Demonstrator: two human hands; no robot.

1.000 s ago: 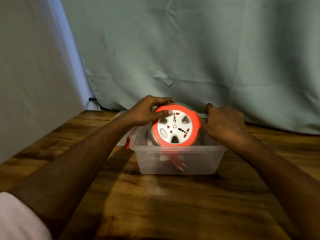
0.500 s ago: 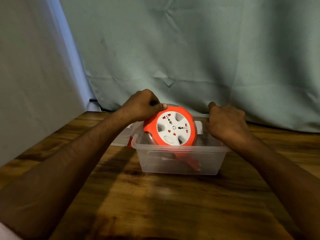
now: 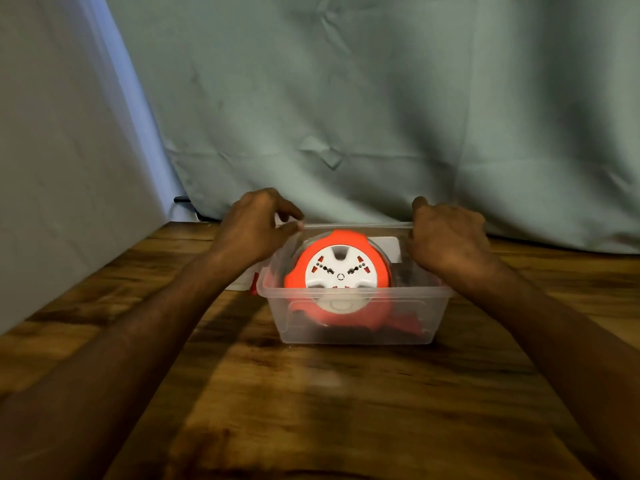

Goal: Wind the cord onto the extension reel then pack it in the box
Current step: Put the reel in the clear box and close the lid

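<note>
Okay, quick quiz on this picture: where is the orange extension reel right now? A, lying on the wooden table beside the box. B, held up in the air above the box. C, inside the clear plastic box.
C: the orange reel sits down inside the clear box, its lower half seen through the front wall, while the left hand is off it.

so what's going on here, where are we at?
A person is packing an orange extension reel into a clear plastic box on a wooden table. The reel sits inside the box, tilted with its white socket face toward the camera, and the red plug lies at the bottom to the right. The left hand is at the box's far left corner, fingers curled; whether it grips the rim is unclear. The right hand holds the far right rim. No lid on yet.
</note>
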